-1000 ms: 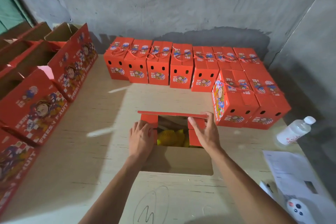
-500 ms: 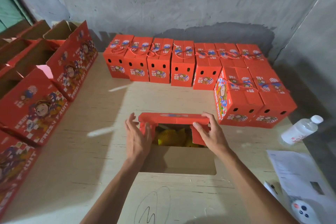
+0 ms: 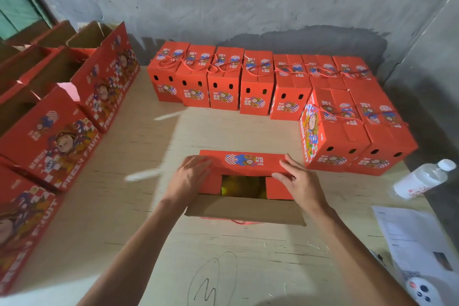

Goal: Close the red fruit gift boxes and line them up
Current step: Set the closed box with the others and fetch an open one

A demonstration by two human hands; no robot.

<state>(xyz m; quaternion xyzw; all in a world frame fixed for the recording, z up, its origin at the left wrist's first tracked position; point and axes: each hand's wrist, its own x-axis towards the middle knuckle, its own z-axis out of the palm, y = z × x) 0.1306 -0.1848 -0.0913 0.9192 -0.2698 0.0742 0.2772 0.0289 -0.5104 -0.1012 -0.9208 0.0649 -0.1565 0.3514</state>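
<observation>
Folding the far flap point(image 3: 244, 161) down over the open gift box point(image 3: 244, 196) at lower centre of the frame, on the tabletop point(image 3: 139, 156). Left hand point(image 3: 190, 177) lying flat, fingers straight and together, on the flap's left end; right hand point(image 3: 299, 180) pressing the right end, fingers loosely spread, thumb under the edge. Judging the closing half done: near cardboard flap point(image 3: 244, 210) standing open, yellow fruit point(image 3: 238, 185) showing through the gap. Next, probably swinging that near flap over, then sliding the box toward the closed boxes point(image 3: 250, 82) in the upper centre. Box front hidden; fruit kind unclear; open boxes point(image 3: 52, 129) cut off at left.
</observation>
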